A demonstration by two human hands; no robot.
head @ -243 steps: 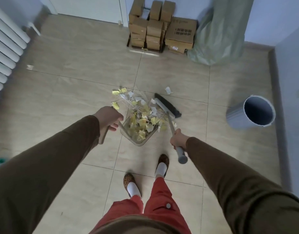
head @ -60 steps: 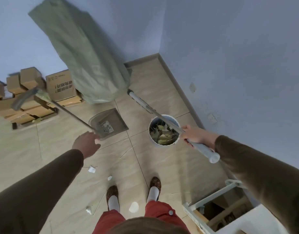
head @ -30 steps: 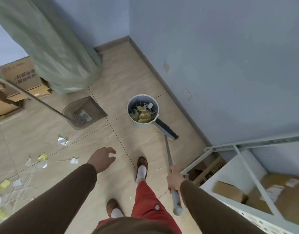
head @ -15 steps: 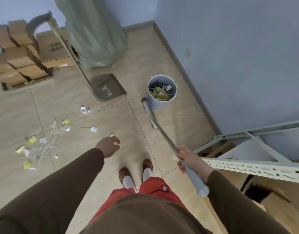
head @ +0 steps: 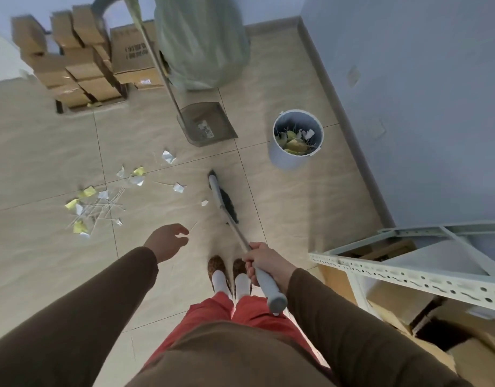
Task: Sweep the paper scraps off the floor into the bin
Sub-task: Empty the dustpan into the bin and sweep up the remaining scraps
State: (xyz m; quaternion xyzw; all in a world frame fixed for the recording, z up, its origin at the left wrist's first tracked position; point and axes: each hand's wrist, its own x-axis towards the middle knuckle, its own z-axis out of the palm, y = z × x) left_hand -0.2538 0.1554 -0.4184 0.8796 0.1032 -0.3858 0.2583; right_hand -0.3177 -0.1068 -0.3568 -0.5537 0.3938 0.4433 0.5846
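Bin [head: 285,160] holds scraps [head: 295,139]; dustpan [head: 208,127] seemingly empty. Right hand [head: 264,263] grips broom [head: 222,201]; left hand [head: 168,241] open.

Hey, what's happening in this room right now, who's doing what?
A person is sweeping up paper scraps. The right hand grips the broom, its head on the floor near a few stray bits. The left hand is open and holds nothing. The dustpan stands empty on the floor beside the bin, which already holds scraps. More paper scraps and thin sticks lie on the tiles to the left, not yet swept.
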